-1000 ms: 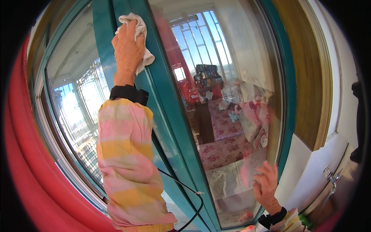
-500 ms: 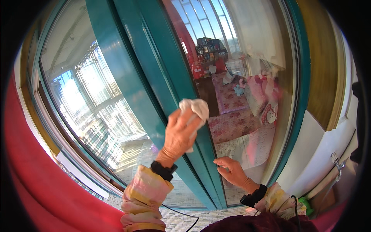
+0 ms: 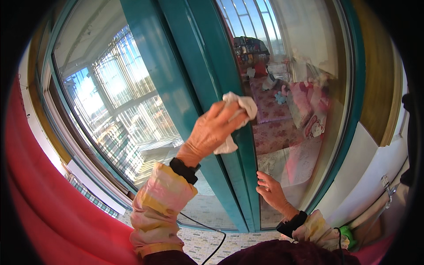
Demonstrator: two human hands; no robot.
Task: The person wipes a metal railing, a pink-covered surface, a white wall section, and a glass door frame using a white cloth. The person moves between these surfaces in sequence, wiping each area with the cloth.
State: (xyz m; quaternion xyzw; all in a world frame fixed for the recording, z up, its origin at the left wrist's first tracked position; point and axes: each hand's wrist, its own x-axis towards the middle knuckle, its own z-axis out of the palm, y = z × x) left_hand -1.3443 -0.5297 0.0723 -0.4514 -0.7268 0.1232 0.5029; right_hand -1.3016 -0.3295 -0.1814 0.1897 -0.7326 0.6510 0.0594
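A white cloth (image 3: 245, 106) is bunched under the fingers of my left hand (image 3: 215, 125), which presses it against the teal door frame (image 3: 194, 57). One end of the cloth hangs below the palm. Lower and to the right, my right hand (image 3: 273, 193) rests by the edge of that frame, against the right glass pane (image 3: 304, 132). Its fingers are slightly bent and apart, with nothing in them. Black bands circle both wrists, below patterned sleeves.
Another glass pane (image 3: 119, 79) fills the left side, showing barred windows. A red curtain (image 3: 53, 190) hangs at far left. A black cable (image 3: 221, 238) crosses before the patterned floor (image 3: 194, 240). White panels (image 3: 353, 176) and a metal latch (image 3: 388, 190) stand at right.
My left hand has slid the cloth a little upward along the frame. My right hand stays by the frame's edge, its fingers slightly more raised. The whole view has shifted somewhat.
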